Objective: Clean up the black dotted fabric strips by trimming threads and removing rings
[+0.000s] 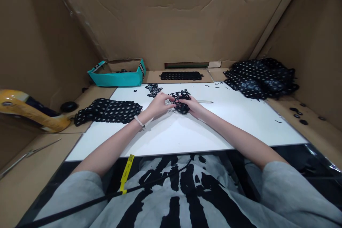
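Observation:
My left hand (159, 105) and my right hand (191, 107) meet near the middle of the white board (213, 131). Both pinch a crumpled piece of black openwork mesh (182, 101), and a pale scrap shows beneath my left fingers. Just right of my right hand lies a slim metal blade (205, 101), not touching it. Beyond my fingers is a small heap of loose black rings (153, 90). A flat length of black fabric with pale dots (107, 111) lies to the left of my left hand.
A dotted black fabric pile (260, 78) sits back right, and a black mesh strip (181, 75) lies back centre. A teal box (116, 77) stands back left. Scissors (29, 156) lie on cardboard at left, near a yellow object (32, 112). Cardboard walls surround the board.

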Motion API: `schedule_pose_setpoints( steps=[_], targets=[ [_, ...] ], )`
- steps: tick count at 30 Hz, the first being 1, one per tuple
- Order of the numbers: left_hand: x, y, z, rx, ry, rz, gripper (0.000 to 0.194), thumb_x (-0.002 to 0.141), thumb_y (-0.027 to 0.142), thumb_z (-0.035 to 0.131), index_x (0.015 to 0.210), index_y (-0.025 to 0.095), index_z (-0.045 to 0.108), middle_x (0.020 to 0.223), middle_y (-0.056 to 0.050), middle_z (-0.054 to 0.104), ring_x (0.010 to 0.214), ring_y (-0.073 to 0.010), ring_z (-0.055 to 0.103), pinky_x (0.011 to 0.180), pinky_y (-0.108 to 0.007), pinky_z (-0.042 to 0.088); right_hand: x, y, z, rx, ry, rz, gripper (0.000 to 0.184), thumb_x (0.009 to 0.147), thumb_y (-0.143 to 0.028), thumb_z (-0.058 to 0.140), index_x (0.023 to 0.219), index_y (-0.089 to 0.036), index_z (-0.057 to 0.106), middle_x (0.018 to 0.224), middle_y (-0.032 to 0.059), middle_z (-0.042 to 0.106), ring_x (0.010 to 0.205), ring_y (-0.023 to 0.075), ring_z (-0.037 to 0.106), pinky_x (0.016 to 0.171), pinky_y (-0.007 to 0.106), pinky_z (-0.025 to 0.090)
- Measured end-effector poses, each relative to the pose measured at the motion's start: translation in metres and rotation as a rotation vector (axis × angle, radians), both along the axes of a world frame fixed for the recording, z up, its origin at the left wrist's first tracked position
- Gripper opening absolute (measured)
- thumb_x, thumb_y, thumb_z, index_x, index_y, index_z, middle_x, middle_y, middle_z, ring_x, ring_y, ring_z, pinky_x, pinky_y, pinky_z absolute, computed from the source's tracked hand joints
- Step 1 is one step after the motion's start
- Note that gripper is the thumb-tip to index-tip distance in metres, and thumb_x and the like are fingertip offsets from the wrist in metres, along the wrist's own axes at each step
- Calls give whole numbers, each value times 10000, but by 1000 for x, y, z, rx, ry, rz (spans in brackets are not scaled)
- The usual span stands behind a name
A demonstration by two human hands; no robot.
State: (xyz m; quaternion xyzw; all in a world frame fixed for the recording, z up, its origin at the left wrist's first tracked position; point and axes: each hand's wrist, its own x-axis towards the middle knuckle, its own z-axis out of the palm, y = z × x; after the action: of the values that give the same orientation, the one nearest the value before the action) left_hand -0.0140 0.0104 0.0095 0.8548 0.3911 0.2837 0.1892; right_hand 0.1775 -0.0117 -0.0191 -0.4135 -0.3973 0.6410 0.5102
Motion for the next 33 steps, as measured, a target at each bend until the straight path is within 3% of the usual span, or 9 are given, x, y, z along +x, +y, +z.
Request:
schedule_pose_setpoints(
  steps=[7, 11, 14, 17, 20, 23, 25, 29, 33],
  targets=[
    [-9, 17, -9, -587, -376, 149, 420, 552, 440, 839, 830, 143, 734, 736, -50, 704, 610, -144, 571, 557, -263, 427, 1, -3, 1, 147, -169, 85, 324, 578, -339, 831, 824, -163, 716, 781, 13, 726, 735, 162, 644, 762, 301, 518],
    [-30, 36, -7, -750, -387, 137, 426, 509, 431, 868, 795, 142, 740, 701, -32, 680, 555, -105, 522, 506, -236, 382, 1, -4, 4, 77, -223, 108, 373, 493, -281, 867, 810, -143, 726, 781, 34, 738, 735, 171, 652, 762, 320, 528],
    [-45, 51, -7, -689, -383, 195, 409, 526, 440, 860, 781, 140, 747, 695, -45, 680, 547, -114, 518, 510, -251, 375, -1, -4, 6, 59, -209, 34, 323, 492, -237, 854, 761, -144, 701, 806, 45, 745, 766, 179, 668, 790, 329, 529],
    [-54, 60, -10, -453, -292, 333, 319, 628, 418, 800, 783, 142, 758, 751, -80, 707, 650, -184, 587, 608, -299, 427, -1, -3, 5, 39, -203, -1, 283, 501, -199, 831, 733, -147, 678, 823, 39, 743, 776, 169, 665, 821, 330, 518],
    [-57, 60, -9, -112, -129, 471, 276, 781, 365, 672, 958, 178, 771, 987, -107, 730, 930, -280, 606, 816, -374, 432, 1, -3, 3, 27, -198, 2, 268, 515, -190, 811, 748, -143, 687, 787, 31, 727, 760, 168, 652, 812, 331, 513],
    [-52, 52, -3, 108, 29, 535, 374, 849, 352, 599, 1196, 253, 700, 1276, -103, 636, 1165, -338, 486, 940, -443, 364, 2, 0, 0, 15, -187, -11, 273, 543, -208, 791, 792, -155, 693, 762, 20, 709, 741, 178, 642, 770, 341, 512],
    [-43, 43, 4, 89, 78, 417, 372, 837, 385, 615, 1168, 245, 711, 1221, -103, 659, 1117, -318, 514, 928, -420, 375, 2, 1, -2, 0, -181, -33, 269, 562, -209, 773, 812, -166, 686, 761, 13, 705, 741, 179, 636, 767, 343, 506],
    [-18, 23, 10, -96, 49, 47, 344, 790, 454, 646, 986, 197, 763, 900, -61, 736, 856, -222, 607, 803, -316, 435, 1, 3, -3, 13, -152, -40, 233, 593, -200, 740, 814, -175, 673, 771, 5, 706, 784, 176, 632, 843, 343, 484],
    [-4, 12, 5, -176, -41, 44, 335, 769, 441, 653, 923, 167, 769, 921, -73, 752, 805, -206, 618, 732, -298, 447, -1, 3, -3, 51, -140, -11, 219, 602, -196, 731, 809, -178, 663, 798, 6, 710, 829, 183, 632, 905, 355, 466]
  ],
)
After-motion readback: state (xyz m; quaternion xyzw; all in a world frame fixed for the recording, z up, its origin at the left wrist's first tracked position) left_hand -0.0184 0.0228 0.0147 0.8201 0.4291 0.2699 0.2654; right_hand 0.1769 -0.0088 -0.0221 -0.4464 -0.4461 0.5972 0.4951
